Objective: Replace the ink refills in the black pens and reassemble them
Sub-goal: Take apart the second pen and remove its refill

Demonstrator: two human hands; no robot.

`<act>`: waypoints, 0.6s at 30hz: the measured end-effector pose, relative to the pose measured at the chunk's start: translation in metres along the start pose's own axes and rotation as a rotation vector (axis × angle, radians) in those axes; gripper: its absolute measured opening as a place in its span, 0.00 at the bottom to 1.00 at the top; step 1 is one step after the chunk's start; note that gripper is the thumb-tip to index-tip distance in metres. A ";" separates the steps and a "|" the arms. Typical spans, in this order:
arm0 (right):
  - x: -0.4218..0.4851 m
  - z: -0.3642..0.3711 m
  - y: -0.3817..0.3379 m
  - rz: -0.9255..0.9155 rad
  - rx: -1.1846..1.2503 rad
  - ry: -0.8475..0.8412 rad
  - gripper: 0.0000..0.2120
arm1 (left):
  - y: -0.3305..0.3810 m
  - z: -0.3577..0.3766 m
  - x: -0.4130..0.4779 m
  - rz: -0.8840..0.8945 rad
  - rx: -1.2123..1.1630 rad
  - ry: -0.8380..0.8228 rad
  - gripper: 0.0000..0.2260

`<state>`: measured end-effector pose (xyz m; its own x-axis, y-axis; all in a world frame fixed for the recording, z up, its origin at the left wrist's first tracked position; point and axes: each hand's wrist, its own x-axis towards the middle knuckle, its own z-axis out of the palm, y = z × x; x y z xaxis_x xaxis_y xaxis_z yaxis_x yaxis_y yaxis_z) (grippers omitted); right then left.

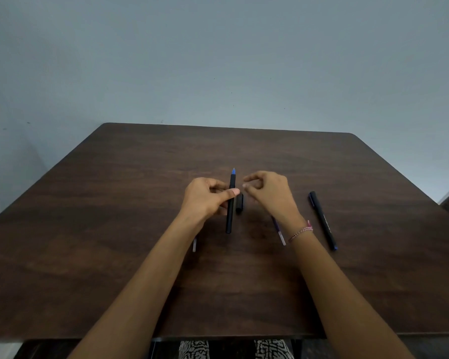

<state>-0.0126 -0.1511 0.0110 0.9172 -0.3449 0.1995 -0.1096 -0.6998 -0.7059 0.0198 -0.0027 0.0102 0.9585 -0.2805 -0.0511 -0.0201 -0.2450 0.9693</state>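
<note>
My left hand (208, 196) grips a black pen barrel (230, 203) held upright over the table, its blue tip (233, 171) pointing away from me. My right hand (266, 194) hovers just right of the barrel, fingers curled and pinched together; I see nothing in them. A short black cap (239, 203) lies on the table between the hands. A whole black pen (322, 220) lies to the right. One refill (279, 231) shows partly under my right wrist, another refill (194, 244) peeks out beside my left forearm.
The dark wooden table (114, 229) reaches to a grey wall behind. Its near edge runs just above my lap. A bracelet (301, 231) sits on my right wrist.
</note>
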 end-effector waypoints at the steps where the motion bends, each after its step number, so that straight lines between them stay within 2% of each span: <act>1: 0.000 -0.003 0.001 0.012 0.064 0.039 0.07 | 0.000 0.000 0.000 -0.001 -0.005 0.004 0.11; 3: 0.000 -0.006 0.000 0.057 0.249 0.071 0.09 | 0.001 0.001 -0.001 0.001 0.000 0.007 0.12; 6: -0.001 -0.004 -0.006 0.158 0.440 0.003 0.16 | 0.003 0.004 -0.004 0.020 0.050 0.000 0.13; 11: -0.001 -0.001 -0.009 0.201 0.522 -0.053 0.14 | 0.004 0.008 -0.009 0.073 0.089 -0.008 0.08; 18: -0.001 -0.001 -0.010 0.268 0.678 -0.113 0.11 | 0.002 0.011 -0.010 0.026 0.023 -0.007 0.08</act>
<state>-0.0127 -0.1440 0.0183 0.9300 -0.3576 -0.0847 -0.1087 -0.0475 -0.9929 0.0073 -0.0106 0.0104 0.9556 -0.2934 -0.0280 -0.0513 -0.2591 0.9645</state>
